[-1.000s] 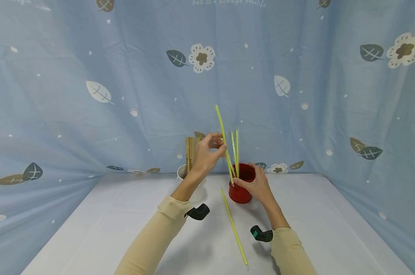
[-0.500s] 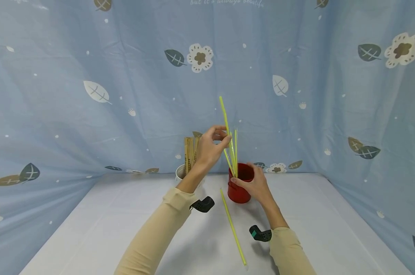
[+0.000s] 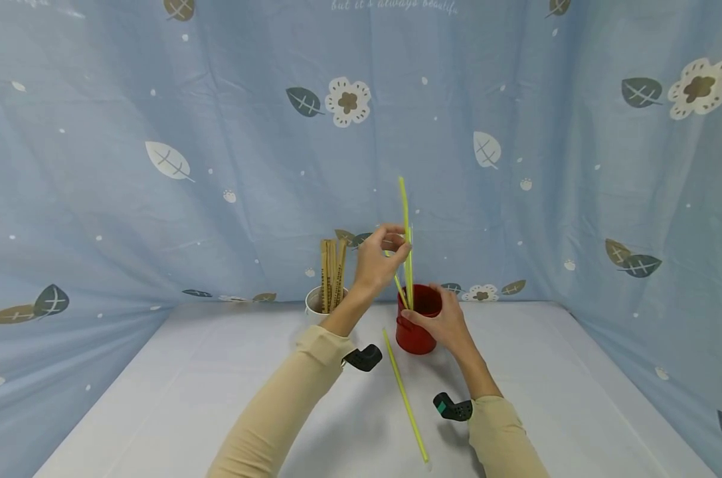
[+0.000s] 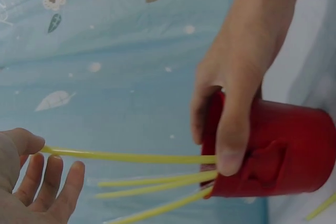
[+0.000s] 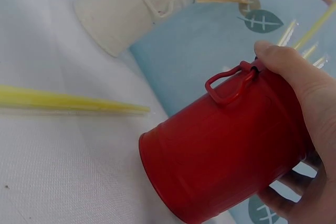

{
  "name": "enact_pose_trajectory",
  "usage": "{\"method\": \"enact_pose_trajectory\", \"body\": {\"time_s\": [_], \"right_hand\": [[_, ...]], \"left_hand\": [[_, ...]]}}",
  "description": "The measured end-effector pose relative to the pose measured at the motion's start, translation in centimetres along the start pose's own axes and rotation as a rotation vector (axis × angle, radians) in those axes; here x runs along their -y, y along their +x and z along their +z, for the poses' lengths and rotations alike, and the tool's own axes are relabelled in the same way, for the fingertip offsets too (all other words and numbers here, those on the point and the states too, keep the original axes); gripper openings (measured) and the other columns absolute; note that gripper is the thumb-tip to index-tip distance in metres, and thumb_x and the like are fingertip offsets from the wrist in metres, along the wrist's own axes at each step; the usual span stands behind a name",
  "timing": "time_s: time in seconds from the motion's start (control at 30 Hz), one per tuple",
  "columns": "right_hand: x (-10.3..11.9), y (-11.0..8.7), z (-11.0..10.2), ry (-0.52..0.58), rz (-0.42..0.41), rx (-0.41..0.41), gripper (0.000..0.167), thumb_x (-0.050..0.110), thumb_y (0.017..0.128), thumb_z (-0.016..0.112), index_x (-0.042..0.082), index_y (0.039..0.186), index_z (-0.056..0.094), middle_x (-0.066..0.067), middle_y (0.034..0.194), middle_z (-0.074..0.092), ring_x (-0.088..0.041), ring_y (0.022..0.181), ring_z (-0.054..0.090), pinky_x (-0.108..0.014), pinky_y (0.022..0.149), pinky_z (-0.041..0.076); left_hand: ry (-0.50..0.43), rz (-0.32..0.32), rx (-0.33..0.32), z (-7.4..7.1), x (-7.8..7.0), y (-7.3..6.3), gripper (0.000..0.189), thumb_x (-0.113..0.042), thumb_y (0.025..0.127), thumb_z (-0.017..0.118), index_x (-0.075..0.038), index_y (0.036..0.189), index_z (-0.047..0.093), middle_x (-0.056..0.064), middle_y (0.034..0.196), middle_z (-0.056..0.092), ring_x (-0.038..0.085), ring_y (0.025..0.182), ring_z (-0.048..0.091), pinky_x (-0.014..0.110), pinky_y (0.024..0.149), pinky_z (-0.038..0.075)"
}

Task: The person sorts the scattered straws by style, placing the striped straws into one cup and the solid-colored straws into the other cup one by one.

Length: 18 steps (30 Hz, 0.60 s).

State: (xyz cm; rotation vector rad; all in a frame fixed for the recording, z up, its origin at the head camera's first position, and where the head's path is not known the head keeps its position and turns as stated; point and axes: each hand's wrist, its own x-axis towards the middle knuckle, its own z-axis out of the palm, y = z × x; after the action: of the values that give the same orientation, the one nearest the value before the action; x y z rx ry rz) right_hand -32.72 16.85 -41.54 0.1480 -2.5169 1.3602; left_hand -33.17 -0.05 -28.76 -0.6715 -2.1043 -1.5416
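My left hand (image 3: 377, 262) pinches a yellow straw (image 3: 404, 202) between thumb and fingertips, high above the red bucket (image 3: 416, 338). In the left wrist view the lower end of this straw (image 4: 131, 157) is at the bucket's mouth, beside the right thumb (image 4: 232, 148). Several other yellow straws (image 4: 157, 184), some in clear wrappers, lean out of the same bucket. My right hand (image 3: 447, 322) grips the red bucket by its rim, thumb on the near side and fingers round the far side. A small wire handle (image 5: 227, 87) shows on its wall.
Another yellow straw (image 3: 405, 398) lies on the white table (image 3: 217, 398) in front of the red bucket. To the left stands a white bucket (image 5: 126, 11) with several flat tan sticks (image 3: 332, 272) upright in it. A blue patterned curtain (image 3: 247, 133) hangs behind.
My left hand has moved right with the straw, which now stands nearly upright and whose lower end has gone from outside the red bucket to its mouth. The right hand keeps its grip.
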Motion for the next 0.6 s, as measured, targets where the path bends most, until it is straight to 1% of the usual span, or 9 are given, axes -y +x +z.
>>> {"method": "enact_pose_trajectory", "body": {"time_s": [0.07, 0.3, 0.47, 0.6], "right_hand": [[0.0, 0.0, 0.0, 0.000, -0.002, -0.002, 0.094, 0.053, 0.078, 0.078, 0.013, 0.150, 0.033, -0.012, 0.142, 0.042, -0.030, 0.129, 0.044, -0.054, 0.098, 0.050], [-0.2, 0.0, 0.0, -0.007, -0.022, 0.002, 0.095, 0.053, 0.078, 0.077, 0.011, 0.150, 0.032, -0.014, 0.143, 0.041, -0.032, 0.128, 0.045, -0.054, 0.098, 0.050], [-0.3, 0.1, 0.0, -0.011, -0.025, 0.003, 0.096, 0.052, 0.079, 0.078, 0.010, 0.151, 0.031, -0.015, 0.143, 0.041, -0.033, 0.128, 0.045, -0.054, 0.099, 0.049], [-0.3, 0.1, 0.0, -0.020, -0.012, 0.002, 0.097, 0.054, 0.078, 0.077, 0.010, 0.151, 0.031, -0.015, 0.143, 0.041, -0.033, 0.129, 0.045, -0.054, 0.100, 0.049]], "left_hand": [[0.020, -0.006, 0.009, 0.4, 0.4, -0.1, 0.026, -0.016, 0.093, 0.067, -0.012, 0.119, 0.064, 0.008, 0.097, 0.069, 0.021, 0.089, 0.068, 0.023, 0.065, 0.052], [0.049, -0.009, 0.039, 1.8, 1.6, -0.8, 0.026, -0.014, 0.093, 0.067, -0.009, 0.118, 0.064, 0.010, 0.095, 0.070, 0.022, 0.085, 0.071, 0.022, 0.063, 0.054], [0.083, -0.028, 0.058, 2.7, 2.5, -1.4, 0.025, -0.015, 0.093, 0.067, -0.010, 0.118, 0.064, 0.008, 0.096, 0.071, 0.021, 0.087, 0.071, 0.021, 0.063, 0.053], [0.096, -0.042, 0.069, 3.1, 3.1, -1.7, 0.025, -0.014, 0.092, 0.068, -0.010, 0.117, 0.065, 0.008, 0.096, 0.071, 0.021, 0.088, 0.071, 0.020, 0.065, 0.053]]}}
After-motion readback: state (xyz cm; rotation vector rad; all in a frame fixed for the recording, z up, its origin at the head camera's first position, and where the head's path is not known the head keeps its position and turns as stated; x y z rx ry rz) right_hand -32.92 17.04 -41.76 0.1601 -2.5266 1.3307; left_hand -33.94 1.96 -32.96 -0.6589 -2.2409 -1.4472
